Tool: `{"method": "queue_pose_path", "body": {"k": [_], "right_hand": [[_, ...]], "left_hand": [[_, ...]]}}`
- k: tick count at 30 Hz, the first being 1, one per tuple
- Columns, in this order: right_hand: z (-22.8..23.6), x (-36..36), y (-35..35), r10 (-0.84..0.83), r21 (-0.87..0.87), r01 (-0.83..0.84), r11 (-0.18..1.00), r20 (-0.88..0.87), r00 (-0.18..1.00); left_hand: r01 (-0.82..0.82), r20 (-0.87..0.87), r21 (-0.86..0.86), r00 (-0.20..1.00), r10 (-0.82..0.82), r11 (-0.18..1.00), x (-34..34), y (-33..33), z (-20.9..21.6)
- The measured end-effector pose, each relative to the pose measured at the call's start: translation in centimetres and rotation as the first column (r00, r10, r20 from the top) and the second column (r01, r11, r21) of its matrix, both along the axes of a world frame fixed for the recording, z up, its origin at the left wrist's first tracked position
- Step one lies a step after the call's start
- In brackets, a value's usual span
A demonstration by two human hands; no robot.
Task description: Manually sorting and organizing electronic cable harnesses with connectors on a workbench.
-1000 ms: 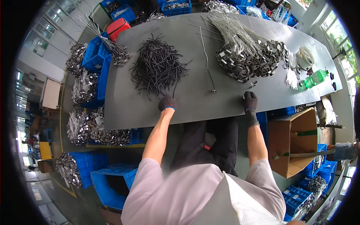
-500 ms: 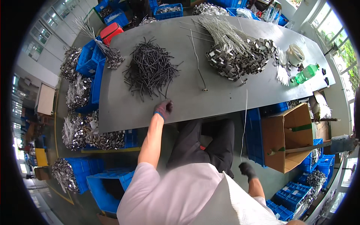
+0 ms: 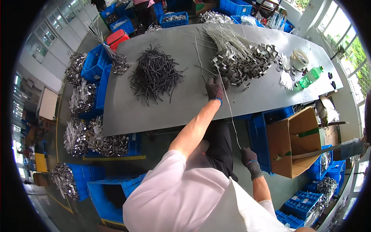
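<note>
My left hand [image 3: 215, 88], in a dark knitted glove, is closed over the table beside the heap of metal-ended wires [image 3: 247, 63]. From its fingers a thin black tube [image 3: 204, 70] sticks out to the upper left. A long white wire [image 3: 229, 104] runs past these fingertips and down over the table edge; whether they touch it is unclear. Below the edge my gloved right hand [image 3: 250, 156] is closed on the lower end of this wire. Another wire [image 3: 198, 52] lies on the table, its near end hidden by my left hand. A pile of black tubes [image 3: 156, 73] lies to the left.
The grey table [image 3: 127, 112] spans the front. At its right are a green bottle [image 3: 311, 77] and a white tub [image 3: 299, 58]. An open cardboard box [image 3: 279, 141] and blue crates [image 3: 259, 141] stand right of my legs. Blue crates [image 3: 91, 58] line the left side. A person [image 3: 145, 11] stands behind.
My left hand has moved right from the black pile to the metal-ended wires, with a black tube. My right hand has risen slightly, and the white wire's top end has shifted left over the table.
</note>
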State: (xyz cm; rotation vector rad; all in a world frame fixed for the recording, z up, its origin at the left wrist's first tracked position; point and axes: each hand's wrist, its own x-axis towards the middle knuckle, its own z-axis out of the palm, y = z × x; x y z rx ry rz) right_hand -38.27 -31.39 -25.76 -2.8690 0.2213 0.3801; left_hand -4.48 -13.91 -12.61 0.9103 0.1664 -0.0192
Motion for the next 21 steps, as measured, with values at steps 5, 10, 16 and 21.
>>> {"method": "queue_pose_path", "body": {"k": [5,10,16,21], "right_hand": [[-2.3,-4.2,-2.9,-0.022,0.001,0.022,1.0,-0.047,0.999],[-0.4,-3.6,-1.3,-0.073,0.101,0.07,0.992,0.022,0.997],[-8.3,-6.9,-6.3,-0.085,0.155,0.11,0.982,-0.161,0.983],[-11.6,-5.2,-8.0,0.022,0.286,-0.064,0.956,0.15,0.988]], "left_hand": [[-0.224,0.276,0.117,0.943,0.185,0.968,1.0,2.4,3.2],[-0.178,0.35,0.292,0.934,0.068,0.94,0.3,4.0,2.0],[0.238,0.112,0.391,0.947,-0.302,0.889,-1.4,6.1,0.6],[0.228,0.136,0.434,0.94,-0.313,0.872,-2.5,6.6,-0.5]]}}
